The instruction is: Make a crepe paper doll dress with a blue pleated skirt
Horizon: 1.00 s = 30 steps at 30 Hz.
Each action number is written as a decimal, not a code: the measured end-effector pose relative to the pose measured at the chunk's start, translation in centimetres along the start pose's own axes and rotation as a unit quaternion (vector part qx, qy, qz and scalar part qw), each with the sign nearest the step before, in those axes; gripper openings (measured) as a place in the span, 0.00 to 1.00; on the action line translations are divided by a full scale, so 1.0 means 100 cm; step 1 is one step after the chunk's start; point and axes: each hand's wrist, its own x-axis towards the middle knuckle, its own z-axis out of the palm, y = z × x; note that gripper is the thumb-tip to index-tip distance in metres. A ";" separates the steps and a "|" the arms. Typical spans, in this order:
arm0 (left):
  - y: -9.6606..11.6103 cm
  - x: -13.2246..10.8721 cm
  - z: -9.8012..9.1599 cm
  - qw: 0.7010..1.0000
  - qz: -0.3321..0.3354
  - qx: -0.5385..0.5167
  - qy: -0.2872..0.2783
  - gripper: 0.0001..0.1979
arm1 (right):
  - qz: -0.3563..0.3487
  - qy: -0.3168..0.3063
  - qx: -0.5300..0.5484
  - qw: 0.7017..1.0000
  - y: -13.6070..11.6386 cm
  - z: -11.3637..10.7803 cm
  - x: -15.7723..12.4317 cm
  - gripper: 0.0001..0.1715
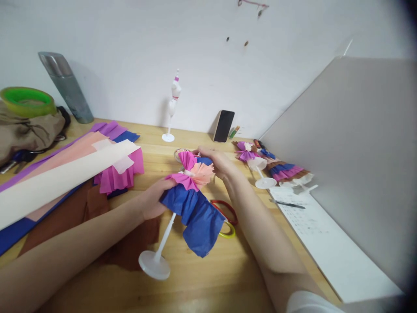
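Observation:
A small dress form dressed in crepe paper tilts over the table, its round white base (pixel 154 265) toward me. A pink and peach paper bow (pixel 189 171) is gathered at its middle, with a blue crepe-paper skirt (pixel 195 217) hanging below. My left hand (pixel 156 200) is closed around the dressed form at the left, just under the bow. My right hand (pixel 216 163) curls behind the bow from the far right side, gripping the form's upper part; its fingertips are mostly hidden by the paper. Scissors (pixel 228 232) with red and yellow handles lie partly beneath the skirt.
Crepe-paper strips (pixel 65 182) are piled at left, near a grey flask (pixel 68 89) and green tape roll (pixel 28 101). A bare dress form (pixel 175 93) and phone (pixel 224 126) stand at back. Dressed forms (pixel 265 182) and a pen (pixel 289 204) on white paper lie right, beside a partition.

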 end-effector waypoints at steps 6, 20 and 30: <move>-0.001 0.000 -0.005 1.000 -0.002 -0.002 -0.024 0.13 | 0.013 0.012 -0.024 1.000 -0.002 -0.003 -0.003 0.11; 0.100 -0.023 -0.027 0.804 -0.084 0.589 0.008 0.09 | 0.025 -0.008 -0.105 0.994 0.021 0.012 0.006 0.13; 0.080 -0.056 0.043 0.687 0.201 0.697 -0.046 0.10 | -0.049 0.021 -0.278 0.959 0.030 0.026 0.008 0.23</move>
